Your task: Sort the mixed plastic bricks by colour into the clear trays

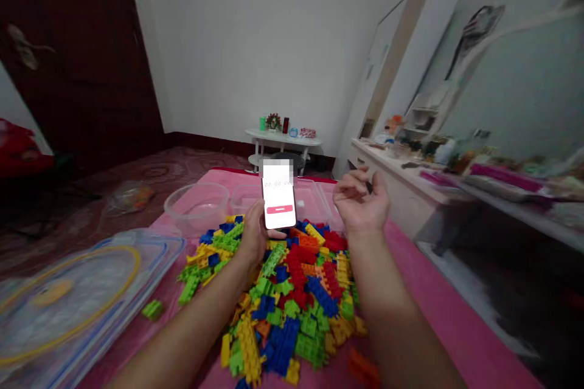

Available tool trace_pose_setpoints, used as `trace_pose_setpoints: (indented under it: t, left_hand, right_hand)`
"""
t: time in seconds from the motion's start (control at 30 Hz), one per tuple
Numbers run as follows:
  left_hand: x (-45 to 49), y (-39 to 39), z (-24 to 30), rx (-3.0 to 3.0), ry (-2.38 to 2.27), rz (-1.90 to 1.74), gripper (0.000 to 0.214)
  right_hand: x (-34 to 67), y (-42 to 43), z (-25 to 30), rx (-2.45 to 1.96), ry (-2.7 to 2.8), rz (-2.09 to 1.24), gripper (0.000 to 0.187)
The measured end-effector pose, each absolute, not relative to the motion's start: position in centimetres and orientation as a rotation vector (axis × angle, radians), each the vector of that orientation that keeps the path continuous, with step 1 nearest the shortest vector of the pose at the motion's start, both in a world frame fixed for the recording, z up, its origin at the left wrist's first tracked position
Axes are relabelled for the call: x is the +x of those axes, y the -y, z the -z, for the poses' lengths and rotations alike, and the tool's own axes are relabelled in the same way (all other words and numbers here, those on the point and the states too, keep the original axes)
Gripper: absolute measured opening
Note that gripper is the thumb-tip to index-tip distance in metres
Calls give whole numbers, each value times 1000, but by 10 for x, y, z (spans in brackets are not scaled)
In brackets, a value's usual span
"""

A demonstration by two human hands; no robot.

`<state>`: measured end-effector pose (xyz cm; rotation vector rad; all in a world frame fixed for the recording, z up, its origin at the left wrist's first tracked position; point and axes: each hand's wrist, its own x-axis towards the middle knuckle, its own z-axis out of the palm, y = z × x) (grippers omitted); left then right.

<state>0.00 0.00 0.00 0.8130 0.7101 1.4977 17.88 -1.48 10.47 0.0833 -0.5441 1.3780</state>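
My left hand [254, 237] is closed around a white-screened phone [280, 206], held upright over a heap of toy building bricks [296, 279]. The screen carries a row of digits and a red button. My right hand [362, 200] is raised to the right of the phone, palm partly turned toward me. Its fingers are loosely curled, with the thumb apart from them. A small dark shape shows between thumb and fingers, too unclear to name. The bricks are red, blue, green, yellow and orange.
Behind the heap stand a round clear tub [197, 209] and clear rectangular containers [314, 200] on the pink cloth [420, 292]. A clear lid [86, 298] with a yellow ring lies at left, near a loose green brick [152, 310]. A cluttered dresser [401, 164] is at right.
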Motion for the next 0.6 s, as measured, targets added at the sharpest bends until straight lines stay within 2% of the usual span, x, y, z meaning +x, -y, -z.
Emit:
trace_pose_setpoints:
  t: [0.1,0.17,0.27,0.37,0.47,0.6]
  left_hand:
    - [-4,0,-5,786,-672,-1494,42]
    - [-6,0,-9,766,-631,-1489,41]
    - [-9,0,-13,742,-564,-1474,41]
    - [-11,0,-16,730,-522,-1467,41]
    - [-11,-1,-17,713,-481,-1488,40]
    - [-9,-2,-17,703,-401,-1518,38]
  right_hand:
    - [166,5,-116,-58,754,-1227,25]
    - [154,-4,-117,-328,945,-1114,27]
    - [134,-18,-108,-762,1177,-865,24]
    - [120,-27,-92,-881,1220,-636,25]
    - [112,-30,-70,-993,1317,-507,39]
    - [100,-27,-39,-1158,1535,-509,60]
